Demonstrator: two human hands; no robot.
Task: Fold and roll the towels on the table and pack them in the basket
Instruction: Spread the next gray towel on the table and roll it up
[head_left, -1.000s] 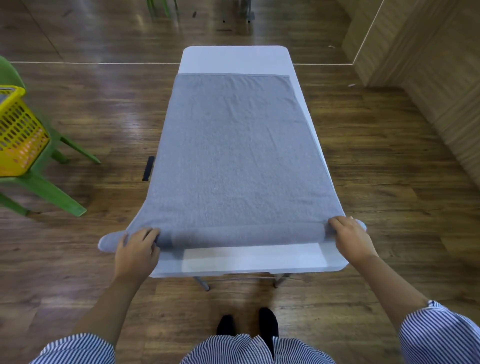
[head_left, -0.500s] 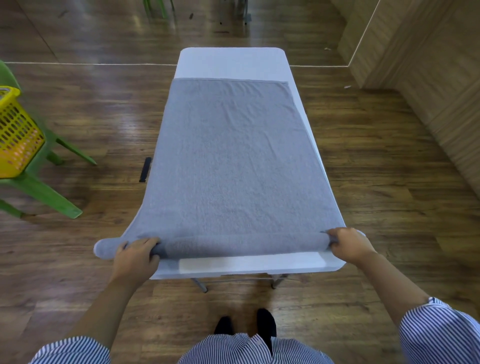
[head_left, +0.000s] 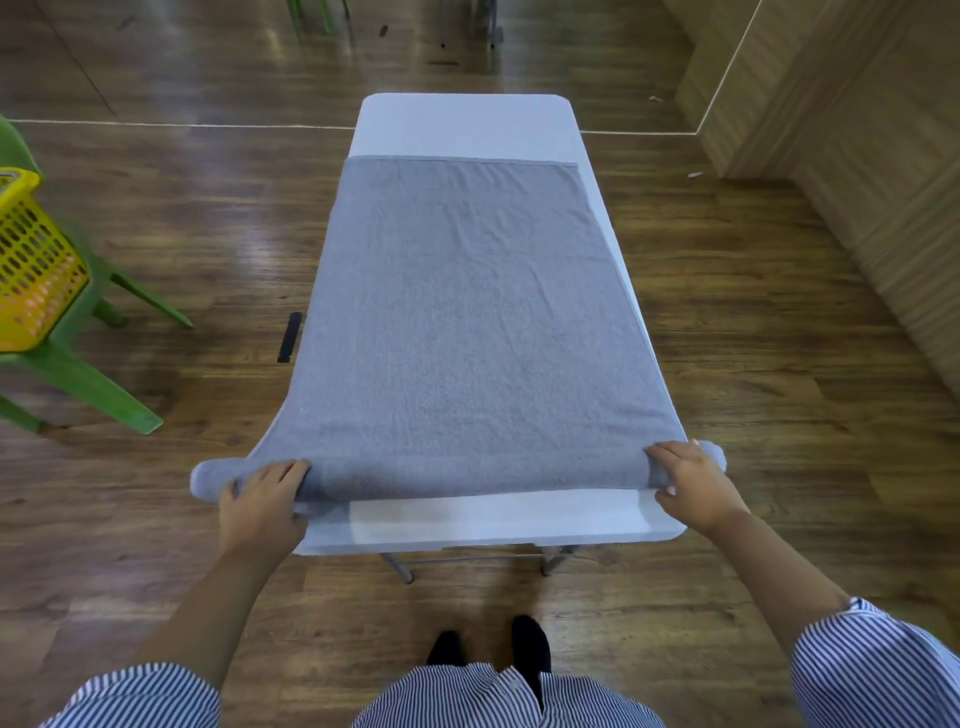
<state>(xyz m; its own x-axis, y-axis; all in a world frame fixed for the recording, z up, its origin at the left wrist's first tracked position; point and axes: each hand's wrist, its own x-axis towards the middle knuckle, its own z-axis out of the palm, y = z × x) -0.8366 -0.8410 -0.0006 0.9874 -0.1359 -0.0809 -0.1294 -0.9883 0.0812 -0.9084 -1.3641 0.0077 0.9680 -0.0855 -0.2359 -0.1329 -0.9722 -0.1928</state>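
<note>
Towel: a grey towel (head_left: 467, 322) lies flat along the white table (head_left: 467, 122), running from the near end at 6 o'clock toward the far end at 12 o'clock. Its far hem stops short of the table's far edge, leaving a bare strip there.
Rolled edge: the near end of the towel is turned into a low roll (head_left: 467, 475) that lies across the table from 9 o'clock to 3 o'clock. Both ends of the roll stick out past the table's sides. A bare strip of table shows between the roll and the near edge.
Left hand: the left hand (head_left: 262, 501) lies on the roll's 9 o'clock end, fingers curled over the top of it and thumb at the near side, gripping the roll.
Right hand: the right hand (head_left: 688, 483) lies on the roll's 3 o'clock end, fingers laid over the top and thumb tucked at the near side, holding the roll.
Basket: a yellow basket (head_left: 31, 265) sits on a green chair (head_left: 78, 374) at 9 o'clock, well apart from the table, cut off by the picture's edge.
Person: striped sleeves (head_left: 878, 670) and dark shoes (head_left: 530, 644) show at 6 o'clock, on the wooden floor (head_left: 753, 322).
</note>
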